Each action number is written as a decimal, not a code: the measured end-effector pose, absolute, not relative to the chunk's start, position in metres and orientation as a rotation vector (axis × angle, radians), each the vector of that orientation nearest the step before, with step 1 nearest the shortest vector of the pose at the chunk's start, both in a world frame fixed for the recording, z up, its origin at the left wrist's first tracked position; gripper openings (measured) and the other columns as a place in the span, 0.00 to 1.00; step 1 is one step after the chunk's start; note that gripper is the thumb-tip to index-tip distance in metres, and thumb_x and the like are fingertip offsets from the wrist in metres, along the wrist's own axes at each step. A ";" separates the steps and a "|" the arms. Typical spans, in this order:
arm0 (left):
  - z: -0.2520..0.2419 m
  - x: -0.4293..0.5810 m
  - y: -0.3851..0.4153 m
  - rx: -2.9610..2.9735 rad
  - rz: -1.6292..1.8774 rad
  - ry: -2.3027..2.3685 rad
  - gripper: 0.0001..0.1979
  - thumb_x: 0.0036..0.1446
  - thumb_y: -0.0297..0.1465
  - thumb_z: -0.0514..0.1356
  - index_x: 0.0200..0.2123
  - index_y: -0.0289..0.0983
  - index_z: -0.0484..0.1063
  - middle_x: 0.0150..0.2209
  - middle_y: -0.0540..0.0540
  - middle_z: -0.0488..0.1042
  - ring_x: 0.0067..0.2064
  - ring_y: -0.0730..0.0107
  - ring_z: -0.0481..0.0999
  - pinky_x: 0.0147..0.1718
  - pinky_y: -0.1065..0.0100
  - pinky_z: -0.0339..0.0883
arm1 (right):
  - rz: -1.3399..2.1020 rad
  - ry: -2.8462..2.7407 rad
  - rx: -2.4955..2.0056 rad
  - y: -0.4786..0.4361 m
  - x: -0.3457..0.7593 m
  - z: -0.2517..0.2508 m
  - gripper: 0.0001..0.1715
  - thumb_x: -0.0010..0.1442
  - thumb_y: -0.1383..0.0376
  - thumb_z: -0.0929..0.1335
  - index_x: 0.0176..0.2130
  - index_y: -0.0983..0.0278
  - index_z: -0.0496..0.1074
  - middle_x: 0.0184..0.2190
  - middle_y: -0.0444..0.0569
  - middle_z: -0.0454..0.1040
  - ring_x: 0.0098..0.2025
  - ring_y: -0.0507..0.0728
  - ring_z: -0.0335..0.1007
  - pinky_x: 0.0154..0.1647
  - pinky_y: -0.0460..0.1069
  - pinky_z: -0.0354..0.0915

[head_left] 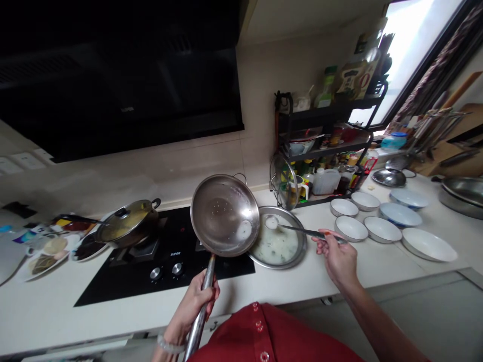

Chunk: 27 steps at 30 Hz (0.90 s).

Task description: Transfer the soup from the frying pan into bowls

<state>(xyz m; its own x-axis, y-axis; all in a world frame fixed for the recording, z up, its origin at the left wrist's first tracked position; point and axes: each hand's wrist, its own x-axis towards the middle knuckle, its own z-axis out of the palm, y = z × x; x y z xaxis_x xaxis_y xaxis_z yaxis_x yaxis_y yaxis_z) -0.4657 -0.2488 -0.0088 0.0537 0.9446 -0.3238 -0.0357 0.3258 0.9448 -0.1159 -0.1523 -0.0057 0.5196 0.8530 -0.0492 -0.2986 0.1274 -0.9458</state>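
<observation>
My left hand (199, 297) is closed around the long metal handle of a wok (219, 211). The wok is tilted toward me above the stove's right side, its rim overlapping a steel basin (302, 249). A small white patch of liquid (244, 230) lies low in the wok, with droplets scattered over its inside. My right hand (335, 256) grips the dark handle of a ladle (302, 230). Its bowl is over the basin, holding something white. A pale, milky soup with green bits (277, 247) fills the basin.
A lidded pot (128, 226) stands on the left burner of the black stove (166, 289). Several white bowls (350, 229) stand on the counter at right. Behind the basin are a glass lid (284, 181) and a black spice rack (332, 151). Plates of food (45, 259) lie far left.
</observation>
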 end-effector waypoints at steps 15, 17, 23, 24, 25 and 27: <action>0.002 -0.464 -0.245 1.092 0.901 1.329 0.06 0.42 0.28 0.58 0.27 0.37 0.62 0.20 0.52 0.71 0.13 0.80 0.62 0.10 0.78 0.53 | 0.450 -1.550 -1.027 -0.181 -0.115 -0.035 0.14 0.58 0.65 0.65 0.41 0.60 0.79 0.38 0.54 0.78 0.37 0.58 0.75 0.37 0.52 0.74; 0.002 -0.461 -0.244 1.081 0.903 1.323 0.06 0.42 0.28 0.57 0.27 0.37 0.62 0.20 0.52 0.71 0.12 0.80 0.61 0.09 0.78 0.53 | 0.505 -1.479 -1.017 -0.177 -0.124 -0.030 0.15 0.59 0.65 0.64 0.43 0.61 0.78 0.37 0.53 0.77 0.31 0.55 0.74 0.30 0.51 0.74; 0.005 -0.455 -0.239 1.145 0.860 1.364 0.06 0.41 0.27 0.57 0.27 0.38 0.61 0.20 0.52 0.71 0.13 0.80 0.61 0.10 0.78 0.52 | 0.591 -1.605 -0.915 -0.159 -0.145 -0.028 0.16 0.60 0.64 0.64 0.43 0.60 0.78 0.40 0.54 0.76 0.34 0.56 0.74 0.30 0.50 0.74; 0.007 -0.455 -0.238 1.171 0.849 1.372 0.06 0.41 0.26 0.57 0.26 0.38 0.61 0.21 0.51 0.71 0.13 0.80 0.62 0.10 0.77 0.52 | 0.584 -1.634 -0.899 -0.156 -0.146 -0.030 0.16 0.60 0.65 0.64 0.43 0.60 0.78 0.40 0.54 0.75 0.35 0.56 0.74 0.31 0.50 0.74; 0.008 -0.455 -0.237 1.200 0.839 1.378 0.07 0.41 0.26 0.56 0.26 0.38 0.61 0.21 0.51 0.71 0.13 0.79 0.63 0.11 0.77 0.53 | 0.574 -1.659 -0.886 -0.153 -0.147 -0.032 0.16 0.60 0.66 0.63 0.44 0.59 0.78 0.40 0.54 0.75 0.35 0.56 0.74 0.32 0.50 0.73; 0.012 -0.454 -0.235 1.257 0.825 1.396 0.07 0.40 0.25 0.56 0.26 0.38 0.61 0.21 0.52 0.71 0.14 0.79 0.63 0.12 0.77 0.55 | 0.543 -1.694 -0.862 -0.148 -0.147 -0.037 0.17 0.61 0.67 0.63 0.45 0.59 0.78 0.39 0.53 0.74 0.35 0.55 0.74 0.33 0.49 0.73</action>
<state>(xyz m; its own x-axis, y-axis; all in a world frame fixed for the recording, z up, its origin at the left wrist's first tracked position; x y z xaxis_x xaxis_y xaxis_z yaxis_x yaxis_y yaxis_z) -0.4540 -0.2352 0.0120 0.0866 0.9661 -0.2432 0.2528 0.2149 0.9434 -0.1474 -0.1480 -0.0365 -0.1300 0.7737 0.6201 0.2689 0.6295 -0.7290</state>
